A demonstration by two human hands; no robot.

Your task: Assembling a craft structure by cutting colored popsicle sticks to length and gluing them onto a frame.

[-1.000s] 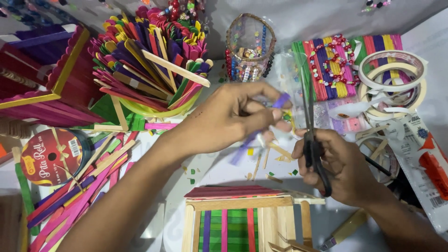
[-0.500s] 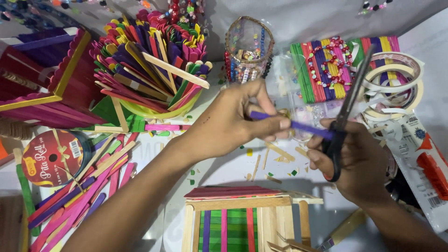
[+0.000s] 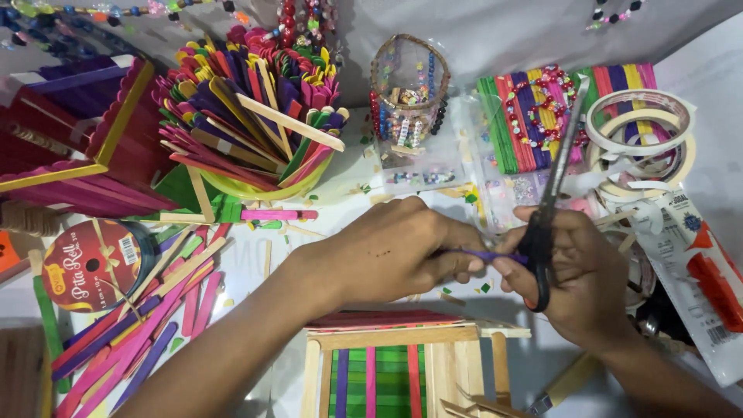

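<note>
Left hand (image 3: 387, 255) pinches a purple craft stick (image 3: 484, 256) between thumb and fingertips, just above the stick frame (image 3: 395, 364). Right hand (image 3: 580, 279) has fingers through the scissors (image 3: 551, 193), blades around the stick's free end. I judge the stick light, stiff, brittle: grip close to the cut. Left of the frame and further back, a yellow bowl (image 3: 255, 186) holds coloured sticks; a clear jar (image 3: 408, 97) holds beads.

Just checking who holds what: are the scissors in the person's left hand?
No, the black scissors are gripped by the right hand, while the left hand pinches a purple stick.
</note>
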